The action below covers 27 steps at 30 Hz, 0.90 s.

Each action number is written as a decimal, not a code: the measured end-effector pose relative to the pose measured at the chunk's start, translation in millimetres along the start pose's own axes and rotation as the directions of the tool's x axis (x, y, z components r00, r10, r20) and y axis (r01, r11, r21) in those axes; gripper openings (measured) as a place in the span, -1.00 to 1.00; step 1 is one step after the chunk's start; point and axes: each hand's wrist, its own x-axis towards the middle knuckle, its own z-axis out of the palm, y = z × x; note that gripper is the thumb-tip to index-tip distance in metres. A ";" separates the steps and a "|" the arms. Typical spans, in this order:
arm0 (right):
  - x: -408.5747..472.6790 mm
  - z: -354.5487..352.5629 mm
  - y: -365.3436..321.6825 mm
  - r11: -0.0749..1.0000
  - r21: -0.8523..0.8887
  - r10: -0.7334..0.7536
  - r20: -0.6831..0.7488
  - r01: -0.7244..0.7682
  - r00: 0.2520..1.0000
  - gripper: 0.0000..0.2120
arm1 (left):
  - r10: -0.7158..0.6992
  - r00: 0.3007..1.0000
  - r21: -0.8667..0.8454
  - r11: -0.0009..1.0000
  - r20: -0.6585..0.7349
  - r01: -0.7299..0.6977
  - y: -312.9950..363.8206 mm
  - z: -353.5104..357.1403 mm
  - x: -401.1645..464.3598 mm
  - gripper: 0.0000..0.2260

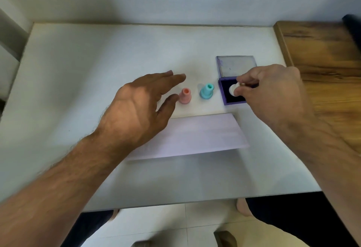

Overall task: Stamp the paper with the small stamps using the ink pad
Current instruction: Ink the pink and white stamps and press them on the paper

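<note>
Head view. White table [78,61] with 3 small stamps, 1 ink pad and 1 sheet of paper on or over it.

Right hand [273,92]: grip pinching a white stamp [233,90] between thumb and fingertips, stamp tilted, its round face turned toward the camera. It sits over the dark pad surface of the ink pad [232,100]; whether it touches the pad cannot be told. Ink pad case is purple, its lid [236,66] open and lying flat behind it, toward the wall.

Left hand [136,108]: grip spread, fingers straight and loosely apart, holding nothing, palm down. It hovers above the table at the near-left of the pink stamp [185,96]; thumb tip is just beside that stamp, contact not discernible.

Pink stamp stands upright on the table. Teal stamp [206,91] stands upright between the pink stamp and the ink pad, apart from both.

Paper [195,137]: pale lilac sheet, lies flat on the table nearer the person than the stamps and pad; its left part is covered by the left hand and wrist. No marks visible on the exposed part.

Wooden surface [322,55] adjoins the table on the right.
</note>
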 end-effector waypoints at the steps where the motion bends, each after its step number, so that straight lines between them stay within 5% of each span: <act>1: 0.6 -1.6 -2.5 1.000 -0.021 0.001 0.023 0.000 1.000 -0.84 | -0.005 1.000 -0.006 1.000 -0.010 0.005 -0.6 -0.4 0.1 -0.67; 5: 4.7 -8.4 -16.5 0.988 -0.152 0.057 0.160 -0.033 0.985 -0.78 | -0.005 0.999 -0.020 1.000 -0.039 0.005 -3.6 -2.9 0.7 -0.68; 13: 19.2 -18.8 -24.1 0.962 0.025 0.249 0.318 -0.271 0.915 -0.72 | -0.032 0.997 -0.016 0.999 -0.063 0.031 -7.4 -3.1 -0.7 -0.69; 20: 19.1 -13.2 -11.8 0.991 0.031 0.122 0.235 -0.133 0.964 -0.77 | -0.077 0.993 0.008 0.997 -0.090 0.078 -12.5 -2.0 -0.1 -0.68; 27: 6.5 -7.5 -3.4 0.954 -0.219 -0.190 0.082 0.204 0.978 -0.90 | -0.089 0.992 0.013 0.996 -0.095 0.091 -11.7 -3.1 -1.2 -0.66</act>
